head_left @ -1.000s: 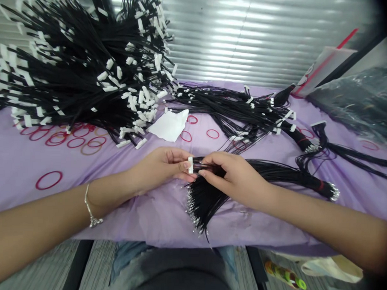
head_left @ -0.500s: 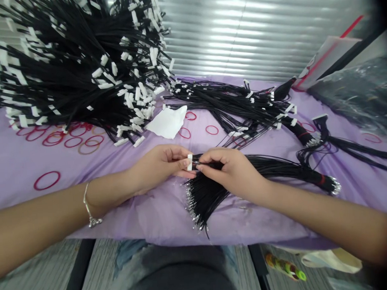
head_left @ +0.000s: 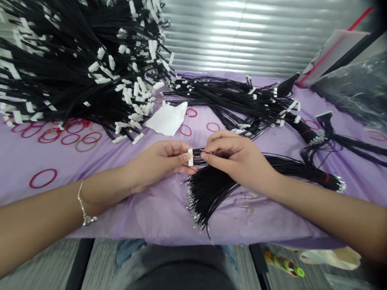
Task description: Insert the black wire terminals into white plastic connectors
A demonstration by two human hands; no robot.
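Between the thumb and fingers of my left hand [head_left: 164, 161] is a small white connector housing [head_left: 190, 157], held upright. Thin black wires run from its right side toward my right hand [head_left: 234, 154], which pinches a black wire [head_left: 202, 150] with a metal tip close to the housing. Whether that tip touches the housing I cannot tell. Under my right hand and forearm lies a bundle of black wires [head_left: 211, 189], its silvery terminals fanned out at the left end. A red band [head_left: 325, 180] ties it near the right end.
A tall heap of black cables with white connectors [head_left: 65, 69] fills the back left. More wired connectors [head_left: 242, 98] lie behind my hands. Red rubber bands [head_left: 43, 178] and a white paper scrap [head_left: 168, 119] rest on the purple cloth [head_left: 145, 219]. A plastic bag [head_left: 364, 94] stands back right.
My right hand has shifted slightly right and up, away from the connector housing, showing more of the wires between. My left hand keeps its hold on the housing. The whole view has moved slightly.
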